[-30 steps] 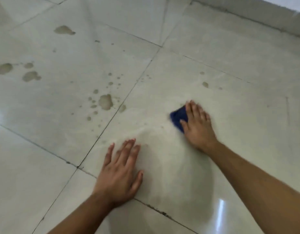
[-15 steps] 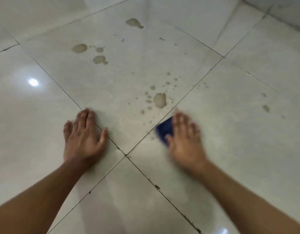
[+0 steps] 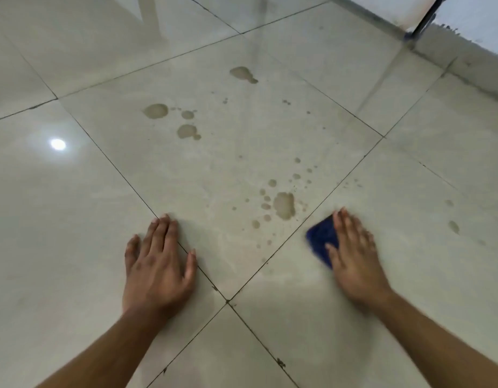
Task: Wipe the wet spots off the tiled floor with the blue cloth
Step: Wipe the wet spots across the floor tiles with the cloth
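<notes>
My right hand (image 3: 354, 259) lies flat on the blue cloth (image 3: 322, 239), pressing it to the pale tiled floor (image 3: 74, 219); only the cloth's left part shows past my fingers. Just left of the cloth, across a grout line, sits a large wet spot (image 3: 284, 205) ringed by several small drops. Farther off lie a group of bigger spots (image 3: 156, 111), with another spot (image 3: 240, 73) beyond them. Two small spots (image 3: 454, 226) lie to the right of my hand. My left hand (image 3: 158, 264) rests palm down on the floor, fingers spread, holding nothing.
A low wall base (image 3: 466, 63) runs along the far right. A thin dark pole (image 3: 425, 19) leans there at the top right. A ceiling light's reflection (image 3: 58, 144) glares on the left tile.
My right hand has slid the cloth to the right, away from the grout line by the large spot. The view has tilted up and shows more floor. My left hand stays planted.
</notes>
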